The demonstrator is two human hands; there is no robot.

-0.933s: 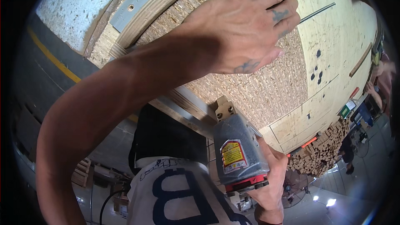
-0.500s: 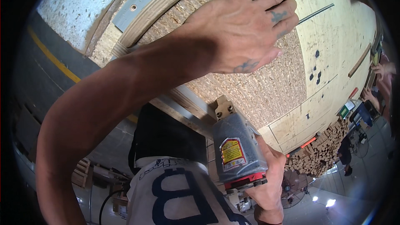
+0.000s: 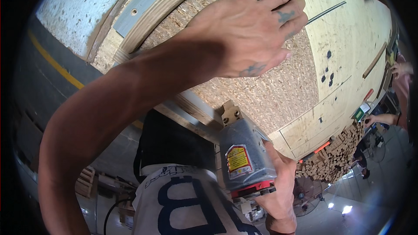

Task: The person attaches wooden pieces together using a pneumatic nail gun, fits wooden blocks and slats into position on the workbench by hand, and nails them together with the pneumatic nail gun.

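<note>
We have a pale wooden tabletop (image 3: pixel 355 26) before us, bare toward its far and right edges. On its nearer part we see a speckled particle board (image 3: pixel 283 100), and along the left edge run a layered wooden bar (image 3: pixel 167 8) and a grey strip (image 3: pixel 146 4) with one hole showing, side by side. Past the board, dark blotches (image 3: pixel 329 54) mark the surface, and we find a narrow black line (image 3: pixel 328 11) there, slot or rod, we cannot tell which. A wooden stick (image 3: pixel 374 62) lies near the right edge, toward the far corner. Thin seams (image 3: pixel 285 138) cross the surface near that same edge.
</note>
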